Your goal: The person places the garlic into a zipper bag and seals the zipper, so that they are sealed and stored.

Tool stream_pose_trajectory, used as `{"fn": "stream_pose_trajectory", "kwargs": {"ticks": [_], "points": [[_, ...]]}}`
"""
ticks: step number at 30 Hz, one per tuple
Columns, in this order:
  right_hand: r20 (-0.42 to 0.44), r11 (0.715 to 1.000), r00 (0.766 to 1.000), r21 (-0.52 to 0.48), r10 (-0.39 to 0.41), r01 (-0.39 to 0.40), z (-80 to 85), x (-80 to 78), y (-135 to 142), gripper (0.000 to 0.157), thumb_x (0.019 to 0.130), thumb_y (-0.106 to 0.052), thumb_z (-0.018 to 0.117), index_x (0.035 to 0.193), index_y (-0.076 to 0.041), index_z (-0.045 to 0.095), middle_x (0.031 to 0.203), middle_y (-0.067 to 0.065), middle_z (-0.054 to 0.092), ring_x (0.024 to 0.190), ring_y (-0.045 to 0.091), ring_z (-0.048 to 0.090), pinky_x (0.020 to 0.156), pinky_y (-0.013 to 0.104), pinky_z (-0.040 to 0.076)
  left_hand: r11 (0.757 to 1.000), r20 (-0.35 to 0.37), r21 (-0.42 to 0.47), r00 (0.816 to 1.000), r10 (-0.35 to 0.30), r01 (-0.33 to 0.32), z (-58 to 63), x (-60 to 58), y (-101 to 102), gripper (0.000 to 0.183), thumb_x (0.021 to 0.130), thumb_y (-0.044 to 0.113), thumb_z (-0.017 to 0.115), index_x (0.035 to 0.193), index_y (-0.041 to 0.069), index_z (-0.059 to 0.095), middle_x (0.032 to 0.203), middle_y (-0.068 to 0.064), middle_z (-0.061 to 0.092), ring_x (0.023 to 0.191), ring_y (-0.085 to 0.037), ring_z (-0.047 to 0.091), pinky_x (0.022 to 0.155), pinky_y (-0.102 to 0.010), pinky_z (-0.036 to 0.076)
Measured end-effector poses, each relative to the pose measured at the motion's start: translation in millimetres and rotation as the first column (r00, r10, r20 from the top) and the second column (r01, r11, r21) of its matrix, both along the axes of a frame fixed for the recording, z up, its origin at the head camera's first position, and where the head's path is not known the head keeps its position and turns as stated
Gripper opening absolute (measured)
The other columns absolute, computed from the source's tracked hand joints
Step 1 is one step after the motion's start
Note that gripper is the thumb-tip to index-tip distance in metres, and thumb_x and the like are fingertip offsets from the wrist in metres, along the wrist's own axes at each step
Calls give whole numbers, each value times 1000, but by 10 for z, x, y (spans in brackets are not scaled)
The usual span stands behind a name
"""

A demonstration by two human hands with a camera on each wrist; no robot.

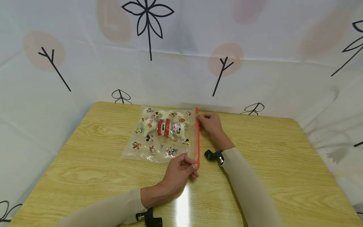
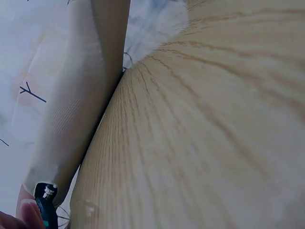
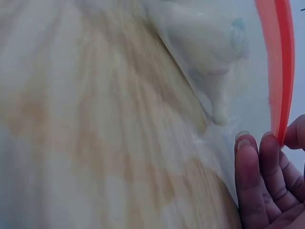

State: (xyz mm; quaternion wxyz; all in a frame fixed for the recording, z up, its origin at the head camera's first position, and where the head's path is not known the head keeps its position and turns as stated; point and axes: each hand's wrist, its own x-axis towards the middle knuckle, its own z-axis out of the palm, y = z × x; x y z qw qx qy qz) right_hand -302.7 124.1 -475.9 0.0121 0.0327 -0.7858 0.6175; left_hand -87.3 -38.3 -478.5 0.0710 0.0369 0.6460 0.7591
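A clear zip bag (image 1: 158, 151) printed with cartoon figures and red lettering lies on the table, its red zip strip (image 1: 198, 138) facing right. Pale, rounded, knobbly contents (image 1: 149, 126) show through the plastic; their exact kind is unclear. My left hand (image 1: 174, 175) pinches the near end of the strip between thumb and fingers. At the far end, my right hand (image 1: 211, 126) pinches the strip too. The right wrist view shows the red strip (image 3: 282, 62) between the thumb and a finger (image 3: 269, 157), with a pale piece (image 3: 205, 43) inside the bag.
A wood-grain table (image 1: 269, 176) spreads beneath both arms. White cloth (image 1: 181, 75) with plant drawings hangs behind and at the sides. Small black cameras (image 1: 214, 156) are strapped to both wrists.
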Motion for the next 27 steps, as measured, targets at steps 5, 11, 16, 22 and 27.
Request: {"fn": "stream_pose_trajectory", "kwargs": {"ticks": [5,11,16,22,27], "points": [[16,996,996,23,-82,82,1,-75,-45,31,97,-32,74,103,-2,80,90,0,70,86,14,61,72,25,51,1000,1,-5,1000,-2,2,-1,1,-2,7,99,-5,68,104,-7,65,101,-28,74,73,-16,74,69,-27,61],[7,987,987,-32,-159,159,19,-140,-124,33,95,-33,75,97,0,79,87,2,68,82,17,59,68,26,49,1000,2,-7,1000,0,0,-4,1,-5,6,98,-5,69,102,-7,65,101,-29,74,71,-14,73,68,-25,60],[-21,975,981,-115,-191,188,36,-137,-189,30,95,-30,78,89,-1,78,78,-2,67,70,12,58,60,23,48,1000,-3,-4,1000,1,-1,-10,7,-15,5,98,-6,69,101,-7,65,102,-29,74,71,-13,72,68,-25,60],[-25,978,983,-109,-182,178,18,-97,-191,35,97,-33,77,97,1,79,83,1,69,68,11,61,59,22,52,1000,-10,-11,1000,-5,5,-16,38,-6,6,97,-6,70,102,-7,65,103,-28,74,74,-14,71,69,-24,59],[-36,980,985,-106,-171,167,19,-39,-171,37,99,-35,76,100,2,78,85,4,70,66,10,64,59,23,55,1000,-7,-2,1000,-27,27,-23,70,-3,6,97,-8,70,100,-8,65,99,-24,74,73,-14,70,68,-23,59]]}}
